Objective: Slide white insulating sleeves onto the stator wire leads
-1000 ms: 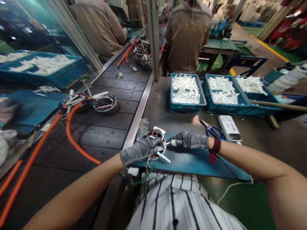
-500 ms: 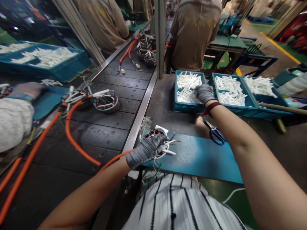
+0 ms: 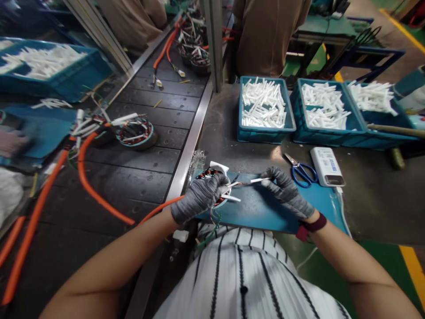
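My left hand [image 3: 204, 195], in a grey glove, is closed over a round wound stator [image 3: 206, 173] and pinches one of its wires [image 3: 232, 186]. The wire's bare end points right. My right hand [image 3: 282, 188], gloved too, pinches a short white insulating sleeve [image 3: 259, 180] by its right end. The sleeve's free end lies close to the wire's tip; whether they touch I cannot tell. Other white sleeves [image 3: 234, 198] stick out of the stator, and an orange cable [image 3: 162, 208] runs under my left wrist. A blue mat [image 3: 252, 217] lies beneath.
Blue bins [image 3: 265, 135] of white sleeves stand behind. Scissors [image 3: 303, 173] and a white box-shaped device [image 3: 328, 166] lie right of my right hand. Left runs a dark slatted conveyor [image 3: 149, 164] with another stator [image 3: 137, 133]. A co-worker's gloved hand [image 3: 13, 141] is at far left.
My right hand has come back from the nearest bin to the stator, with a white sleeve in its fingers. The white device is uncovered. My left hand keeps its hold.
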`<state>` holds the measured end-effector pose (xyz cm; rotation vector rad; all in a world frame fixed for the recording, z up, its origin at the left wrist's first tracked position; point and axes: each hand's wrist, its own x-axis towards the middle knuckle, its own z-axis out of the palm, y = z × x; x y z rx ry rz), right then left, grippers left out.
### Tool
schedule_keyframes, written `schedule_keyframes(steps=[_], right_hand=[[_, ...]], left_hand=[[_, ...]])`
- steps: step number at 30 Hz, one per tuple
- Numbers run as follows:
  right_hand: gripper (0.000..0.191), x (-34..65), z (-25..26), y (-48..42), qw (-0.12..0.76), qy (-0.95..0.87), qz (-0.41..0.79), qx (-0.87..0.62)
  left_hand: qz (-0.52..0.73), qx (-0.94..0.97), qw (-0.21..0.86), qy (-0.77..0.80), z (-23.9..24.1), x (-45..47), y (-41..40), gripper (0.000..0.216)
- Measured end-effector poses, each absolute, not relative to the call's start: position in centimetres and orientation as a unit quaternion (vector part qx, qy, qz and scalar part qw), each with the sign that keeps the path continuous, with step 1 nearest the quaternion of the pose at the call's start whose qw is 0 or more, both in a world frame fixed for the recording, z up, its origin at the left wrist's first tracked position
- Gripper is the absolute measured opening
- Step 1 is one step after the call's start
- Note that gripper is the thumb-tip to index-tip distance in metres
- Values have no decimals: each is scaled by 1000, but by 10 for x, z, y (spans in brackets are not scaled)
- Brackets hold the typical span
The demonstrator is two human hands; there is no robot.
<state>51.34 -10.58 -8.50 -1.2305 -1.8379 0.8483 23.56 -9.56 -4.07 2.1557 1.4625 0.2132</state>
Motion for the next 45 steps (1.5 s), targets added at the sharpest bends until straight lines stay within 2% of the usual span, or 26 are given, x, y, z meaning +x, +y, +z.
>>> schedule_keyframes(steps=[5,8,11,14,16,18,21,23,25,30,32,35,38,41,45], right_hand=[[26,500,-86,-106,343,-737,341,-472],[31,492,-84,-105,310,-802,245,-447],[29,481,-84,-96,233,-879,144,-389],[28,472,-80,-81,192,-913,138,-334],[28,469,-75,-71,199,-902,205,-324],[30,468,-68,-62,195,-860,355,-309],[41,467,-64,-55,120,-750,604,-244],[53,465,-66,-58,81,-699,677,-214],[56,464,-67,-68,98,-691,675,-240],[35,458,-66,-102,249,-753,474,-382],[36,451,-70,-111,257,-678,563,-398],[51,440,-81,-120,234,-495,749,-373],[58,438,-86,-125,228,-462,780,-355],[50,450,-82,-126,242,-539,704,-395],[26,464,-78,-117,310,-707,461,-437]], left_hand=[[126,787,282,534,-45,235,-98,6],[143,788,281,528,-47,235,-97,5],[162,785,283,526,-48,235,-93,6],[171,782,261,540,-47,237,-90,6],[167,781,242,550,-45,239,-88,6],[163,781,237,554,-44,241,-87,8],[150,797,223,541,-41,241,-84,14],[129,819,210,518,-40,240,-81,14],[101,833,205,503,-40,238,-80,13],[34,832,185,523,-43,242,-87,20],[10,832,173,527,-45,245,-91,23],[3,835,160,526,-46,246,-96,24],[26,835,174,521,-44,246,-98,24],[16,829,191,525,-41,246,-97,23],[14,829,207,519,-43,246,-93,22]])
